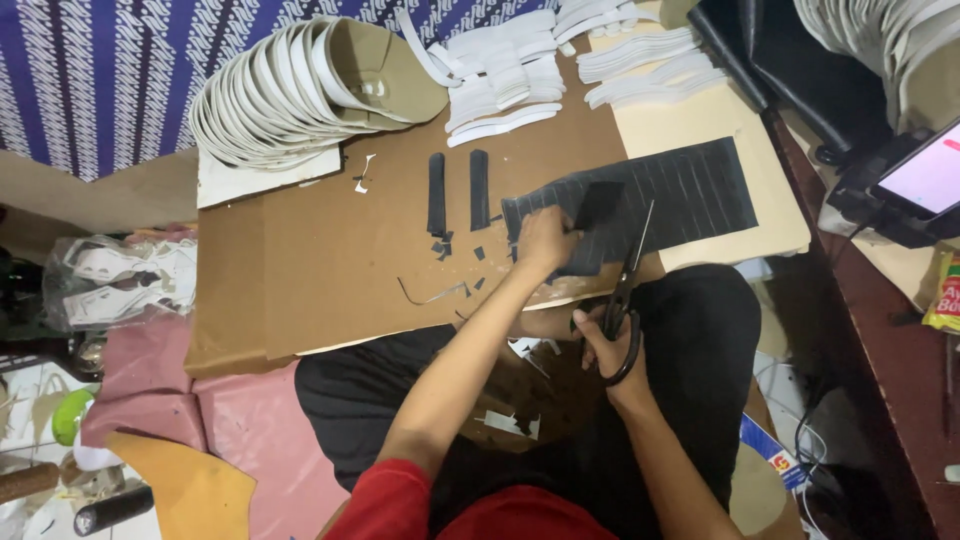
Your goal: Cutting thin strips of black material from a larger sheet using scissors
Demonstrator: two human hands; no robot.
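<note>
1. Head view shows me my left hand (545, 240) pressing the black sheet (680, 190) flat on the cardboard board (320, 260), fingers closed on its edge; that steadies it.
2. My right hand (610, 345) grips black scissors (625, 290), blades up into the sheet along its marked strips.
3. Two cut black strips (458, 192) lie apart, left of the sheet.

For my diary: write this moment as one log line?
left hand: holds black sheet | right hand: scissors cutting it | cut strips on cardboard
</note>
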